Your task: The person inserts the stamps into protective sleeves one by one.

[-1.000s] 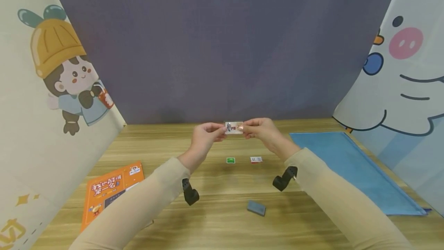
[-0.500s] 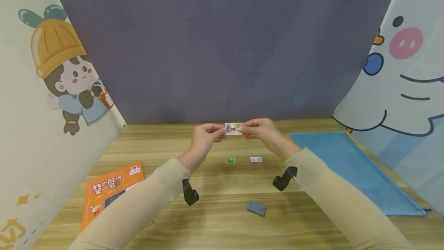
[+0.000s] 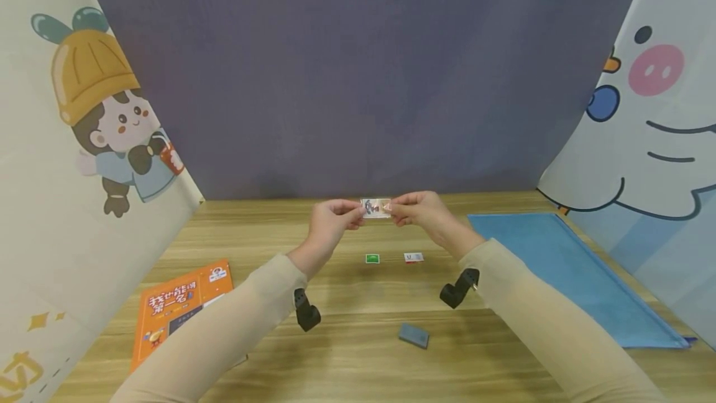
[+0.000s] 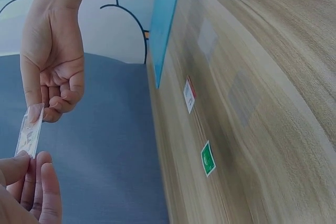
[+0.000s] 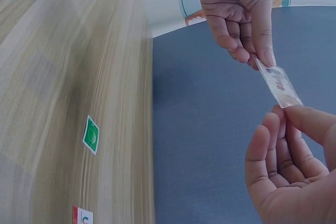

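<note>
A small picture card in a clear plastic sleeve (image 3: 376,207) is held up above the far part of the table, its printed side toward the head camera. My left hand (image 3: 331,221) pinches its left end between thumb and fingers. At the other end, my right hand (image 3: 426,213) pinches it the same way. The wrist views also show the sleeved card (image 4: 29,132) stretched between both hands. Below the hands, a small green card (image 3: 372,259) and a white card with a red edge (image 3: 413,257) lie apart on the table.
A blue-grey block (image 3: 413,335) lies near the front of the wooden table (image 3: 335,365). An orange book (image 3: 184,303) is at the left, partly behind the left sleeve. A blue mat (image 3: 565,278) covers the right side. A dark cloth (image 3: 358,79) hangs at the back.
The sleeved card has lowered very slightly and its glare has shifted. Both hands keep their pinch, and the things on the table stay where they were.
</note>
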The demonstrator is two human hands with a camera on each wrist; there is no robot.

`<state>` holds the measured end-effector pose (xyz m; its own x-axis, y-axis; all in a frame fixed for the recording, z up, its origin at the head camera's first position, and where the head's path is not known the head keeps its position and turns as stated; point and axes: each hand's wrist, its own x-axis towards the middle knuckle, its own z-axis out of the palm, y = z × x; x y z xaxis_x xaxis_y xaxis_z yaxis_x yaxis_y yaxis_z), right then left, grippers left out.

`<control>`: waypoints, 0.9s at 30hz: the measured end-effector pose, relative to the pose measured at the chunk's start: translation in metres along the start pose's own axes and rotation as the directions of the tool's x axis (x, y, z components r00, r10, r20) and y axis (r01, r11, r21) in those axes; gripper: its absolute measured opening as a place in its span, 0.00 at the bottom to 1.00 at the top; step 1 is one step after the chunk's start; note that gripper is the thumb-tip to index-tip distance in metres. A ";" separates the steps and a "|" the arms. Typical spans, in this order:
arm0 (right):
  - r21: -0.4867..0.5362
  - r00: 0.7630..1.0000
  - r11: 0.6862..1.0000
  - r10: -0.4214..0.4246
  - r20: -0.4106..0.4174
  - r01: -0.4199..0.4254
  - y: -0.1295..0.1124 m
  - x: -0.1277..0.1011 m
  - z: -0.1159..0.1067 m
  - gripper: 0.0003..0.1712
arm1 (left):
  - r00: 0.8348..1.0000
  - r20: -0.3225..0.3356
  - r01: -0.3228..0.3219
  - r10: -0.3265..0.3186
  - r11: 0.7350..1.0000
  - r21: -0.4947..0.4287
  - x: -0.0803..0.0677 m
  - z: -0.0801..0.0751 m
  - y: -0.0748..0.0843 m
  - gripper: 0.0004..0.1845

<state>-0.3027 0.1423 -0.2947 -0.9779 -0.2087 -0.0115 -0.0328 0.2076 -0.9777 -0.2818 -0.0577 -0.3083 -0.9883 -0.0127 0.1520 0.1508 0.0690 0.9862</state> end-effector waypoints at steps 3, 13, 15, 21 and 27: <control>0.009 1.000 1.000 0.004 0.002 -0.004 0.001 0.001 0.000 0.17 | 1.000 -0.001 -0.006 0.006 1.000 0.002 0.000 0.000 0.000 0.09; 0.057 0.998 0.998 -0.014 0.059 0.010 0.000 -0.003 0.001 0.18 | 1.000 -0.019 -0.010 0.010 1.000 0.010 0.001 -0.001 0.001 0.08; 0.074 0.997 0.997 -0.023 0.076 0.018 -0.001 -0.004 0.001 0.18 | 1.000 -0.024 -0.009 0.009 1.000 0.011 0.001 -0.002 0.001 0.08; 0.100 0.996 0.995 -0.024 0.087 0.016 -0.003 -0.003 0.000 0.17 | 0.999 -0.029 0.019 -0.020 1.000 -0.016 0.003 -0.003 0.000 0.08; 0.133 0.998 0.991 -0.036 0.059 0.028 -0.003 -0.004 0.000 0.18 | 0.999 -0.032 0.042 -0.043 0.998 -0.036 0.005 -0.003 -0.001 0.09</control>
<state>-0.2990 0.1426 -0.2914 -0.9622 -0.2722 0.0111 -0.0319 0.0723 -0.9969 -0.2867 -0.0608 -0.3081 -0.9927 -0.0472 0.1113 0.1098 0.0321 0.9934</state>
